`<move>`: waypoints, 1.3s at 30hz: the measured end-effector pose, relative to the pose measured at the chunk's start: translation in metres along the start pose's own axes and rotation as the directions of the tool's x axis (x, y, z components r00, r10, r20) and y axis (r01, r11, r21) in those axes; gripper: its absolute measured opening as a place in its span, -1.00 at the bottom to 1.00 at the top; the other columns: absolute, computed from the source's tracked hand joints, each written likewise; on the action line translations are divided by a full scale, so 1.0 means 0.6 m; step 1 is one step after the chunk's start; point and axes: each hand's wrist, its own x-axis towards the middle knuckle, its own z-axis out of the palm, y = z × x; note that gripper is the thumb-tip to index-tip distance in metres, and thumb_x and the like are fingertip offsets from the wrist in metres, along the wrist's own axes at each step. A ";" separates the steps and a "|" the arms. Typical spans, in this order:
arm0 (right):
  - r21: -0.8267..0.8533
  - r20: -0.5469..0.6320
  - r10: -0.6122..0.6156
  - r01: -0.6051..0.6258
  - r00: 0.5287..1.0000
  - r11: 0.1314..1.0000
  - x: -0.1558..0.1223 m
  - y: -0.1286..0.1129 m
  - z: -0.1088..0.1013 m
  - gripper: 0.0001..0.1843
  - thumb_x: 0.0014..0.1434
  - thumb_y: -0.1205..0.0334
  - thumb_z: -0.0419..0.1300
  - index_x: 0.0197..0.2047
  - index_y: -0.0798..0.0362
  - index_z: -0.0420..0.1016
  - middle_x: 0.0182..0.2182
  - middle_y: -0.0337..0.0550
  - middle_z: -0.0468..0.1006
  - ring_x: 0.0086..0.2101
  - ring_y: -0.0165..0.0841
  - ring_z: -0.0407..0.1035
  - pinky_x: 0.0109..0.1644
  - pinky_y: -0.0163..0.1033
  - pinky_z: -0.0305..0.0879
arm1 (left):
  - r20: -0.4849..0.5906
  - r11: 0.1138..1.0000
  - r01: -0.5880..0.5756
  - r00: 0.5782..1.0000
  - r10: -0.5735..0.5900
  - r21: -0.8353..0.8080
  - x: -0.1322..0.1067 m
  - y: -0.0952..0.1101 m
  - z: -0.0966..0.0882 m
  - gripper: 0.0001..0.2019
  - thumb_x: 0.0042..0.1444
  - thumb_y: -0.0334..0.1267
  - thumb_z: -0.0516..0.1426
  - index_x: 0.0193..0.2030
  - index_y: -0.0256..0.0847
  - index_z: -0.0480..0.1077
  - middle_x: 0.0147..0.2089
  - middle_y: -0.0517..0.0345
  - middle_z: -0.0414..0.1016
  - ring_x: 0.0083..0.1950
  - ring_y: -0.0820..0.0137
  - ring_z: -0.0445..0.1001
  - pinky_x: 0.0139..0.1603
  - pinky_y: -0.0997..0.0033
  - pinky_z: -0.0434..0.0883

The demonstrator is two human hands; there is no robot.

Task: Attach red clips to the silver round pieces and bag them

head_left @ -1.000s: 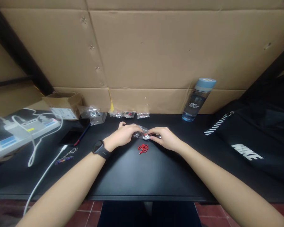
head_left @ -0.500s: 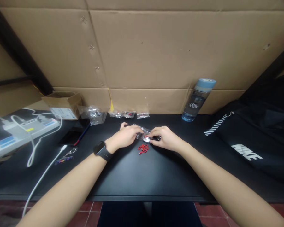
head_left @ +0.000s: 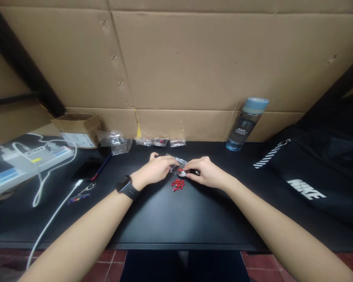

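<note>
At the middle of the table, my left hand has its fingers closed on the edge of a small clear plastic bag. My right hand pinches a small round silvery piece with a bit of red on it, lying against the bag; its exact kind is too small to make out. Something dark and glossy shows under the right fingers, partly hidden. Just in front of both hands lies a looped red cord, touched by neither. A dark watch sits on my left wrist.
Several small plastic packets lie along the cardboard wall. A water bottle stands behind on the right, near a black bag. Leftward are a phone, a keyring, a power strip and an open carton.
The silvery piece has tilted slightly between my right fingers, and the plastic bag behind it shows a little more. Both hands stay nearly in place.
</note>
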 end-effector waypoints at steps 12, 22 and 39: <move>-0.013 -0.083 -0.040 0.039 0.996 0.999 0.007 0.028 0.021 -0.78 0.38 0.20 0.29 0.05 -0.12 0.69 0.01 -0.08 0.71 -0.02 -0.21 0.61 0.03 -0.13 0.31 | 0.022 0.999 0.003 1.000 -0.003 -0.038 0.001 -0.002 -0.004 -0.54 0.30 -0.48 -0.03 0.17 0.08 0.45 0.25 0.19 0.57 0.29 0.25 0.45 0.17 0.12 0.06; 0.036 -0.151 0.069 -0.064 0.986 0.997 0.010 0.039 0.026 -0.87 0.25 0.19 0.42 -0.12 -0.04 0.67 -0.24 -0.21 0.73 -0.35 -0.34 0.60 0.01 -0.17 0.30 | 0.004 0.996 -0.011 1.000 0.011 -0.084 0.002 0.005 -0.010 -0.52 0.27 -0.49 0.01 0.21 0.07 0.45 0.24 0.15 0.56 0.26 0.22 0.48 0.19 0.15 0.17; -0.067 -0.299 0.043 -0.066 0.953 0.996 0.018 0.024 0.050 -0.80 0.18 0.28 0.47 -0.17 0.00 0.54 -0.28 -0.21 0.62 -0.33 -0.35 0.45 -0.08 -0.23 0.29 | -0.197 0.994 -0.090 0.975 0.101 0.061 0.009 0.016 0.000 -0.95 0.21 -0.17 0.35 -0.18 0.07 0.64 0.11 0.13 0.53 0.27 0.12 0.34 0.14 0.08 0.09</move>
